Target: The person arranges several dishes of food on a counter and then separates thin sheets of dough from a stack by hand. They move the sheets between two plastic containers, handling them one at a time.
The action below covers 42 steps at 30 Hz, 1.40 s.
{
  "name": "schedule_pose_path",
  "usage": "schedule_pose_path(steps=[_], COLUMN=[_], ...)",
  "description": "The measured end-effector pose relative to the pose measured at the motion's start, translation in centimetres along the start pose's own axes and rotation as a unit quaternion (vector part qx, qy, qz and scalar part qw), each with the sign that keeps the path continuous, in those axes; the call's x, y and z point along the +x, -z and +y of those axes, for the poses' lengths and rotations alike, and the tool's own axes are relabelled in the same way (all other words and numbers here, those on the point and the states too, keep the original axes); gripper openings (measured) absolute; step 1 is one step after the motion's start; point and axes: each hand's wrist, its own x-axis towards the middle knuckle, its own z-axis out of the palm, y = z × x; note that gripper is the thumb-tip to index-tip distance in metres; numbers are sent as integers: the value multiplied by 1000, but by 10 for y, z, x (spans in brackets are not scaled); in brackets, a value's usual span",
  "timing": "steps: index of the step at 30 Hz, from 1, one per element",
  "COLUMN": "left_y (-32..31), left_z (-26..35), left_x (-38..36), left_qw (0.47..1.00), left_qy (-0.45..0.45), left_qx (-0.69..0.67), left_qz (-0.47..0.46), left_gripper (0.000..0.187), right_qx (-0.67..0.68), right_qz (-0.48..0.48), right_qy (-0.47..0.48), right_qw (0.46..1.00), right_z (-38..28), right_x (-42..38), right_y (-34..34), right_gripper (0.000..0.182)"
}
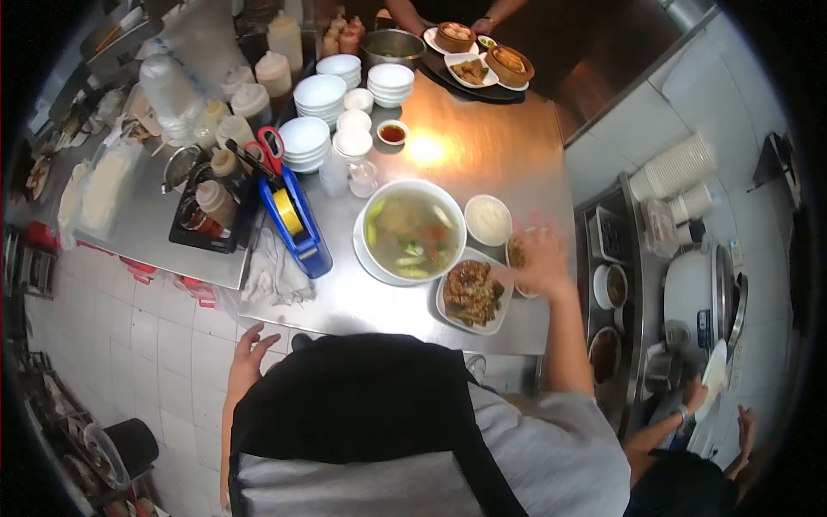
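My right hand point(544, 263) is blurred by motion above a small bowl of brownish food point(519, 250) at the counter's right side, and whether it touches the bowl cannot be made out. Just left of it is a white dish of browned food with sauce point(473, 295). A bowl of white rice point(488, 220) sits behind. Nearer the middle, a large white bowl of soup point(410, 231) with green vegetables rests on a plate. My left hand point(252, 351) hangs beside the counter's front edge, fingers apart, holding nothing.
A blue tape dispenser point(301, 233), a cloth point(277, 274) and stacked white bowls point(320, 99) stand on the left. Across the counter, another person's hands are by a tray point(452, 84) with steamer baskets. At right, a co-worker point(689, 478) stands near a rice cooker point(689, 289).
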Motion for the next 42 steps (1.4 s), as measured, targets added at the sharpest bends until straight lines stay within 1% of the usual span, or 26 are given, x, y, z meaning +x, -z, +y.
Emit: schedule_pose_path(steps=[1,3,4,5,6,7,8,9,11,12,13,14,15,16,17,18,19,21,24,25,28,34,38,39,41,42], left_y=[-1,-2,-2,-3,-5,-10,-16,-20,-25,-39,-61,-76,-90,-102,-113,-123,-128,-132,-136,-137,-136,-135,-132,-132,-132,-130], left_z=[-2,-3,-2,2,8,18,31,45,74,70,60,61,64,64,63,61,64,66,66,64,58,57,59,58,58,59], left_x=[-1,-1,0,4,8,12,19,26,50,69,89,103,116,124,130,138,143,149,155,156,161,165,166,167,167,168], left_qw=[1000,1000,999,996,990,960,910,843,716,671,622,627,634,641,657,671,683,696,709,712,683,697,680,688,679,674], left_qy=[-3,-7,2,10,19,37,53,70,165,189,212,230,246,260,276,290,307,289,272,269,296,289,306,307,296,291], left_qx=[0,14,-32,-80,-128,-262,-392,-512,-641,-672,-701,-693,-684,-675,-660,-647,-633,-630,-618,-614,-628,-613,-622,-610,-626,-633], left_qz=[-3,-13,-24,-38,-52,-90,-122,-153,-223,-250,-277,-271,-265,-256,-237,-217,-196,-190,-201,-206,-227,-236,-240,-244,-245,-246], left_gripper=[45,44,44,44,44,46,49,51,57,61,65,65,65,65,66,67,68,69,70,70,73,71,71,72,73,73], right_qx=[-1,20,30,66,35,3,-31,40,184,333,469,385,284,160,280,412,529,706,759,745,728,742,768,775,790,807], right_qz=[-25,-42,-51,37,38,39,42,17,-35,5,48,211,366,400,378,273,155,85,147,169,181,175,185,182,174,173], right_qy=[84,92,93,73,47,23,3,67,186,99,5,-46,-95,-209,-239,-329,-407,-348,-293,-319,-335,-296,-260,-262,-263,-262], right_qw=[996,995,994,994,998,999,999,997,965,938,882,897,881,878,850,804,728,611,562,561,571,575,556,546,526,500], right_z=[-10,-28,-33,-9,-11,-14,-17,-17,-11,13,50,76,104,149,200,198,189,159,145,139,152,186,189,192,198,199], right_x=[-3,-4,-6,6,3,0,0,-4,-18,-19,-19,-19,-21,-27,-32,-41,-48,-53,-45,-42,-30,53,137,158,199,219], right_y=[-4,3,6,-5,-2,6,12,13,9,-1,-15,-24,-37,-72,-117,-123,-125,-127,-137,-134,-142,-137,-127,-124,-127,-125], right_gripper=[106,114,118,121,121,120,120,113,100,83,67,54,42,38,35,35,35,33,31,29,28,25,24,26,31,33])
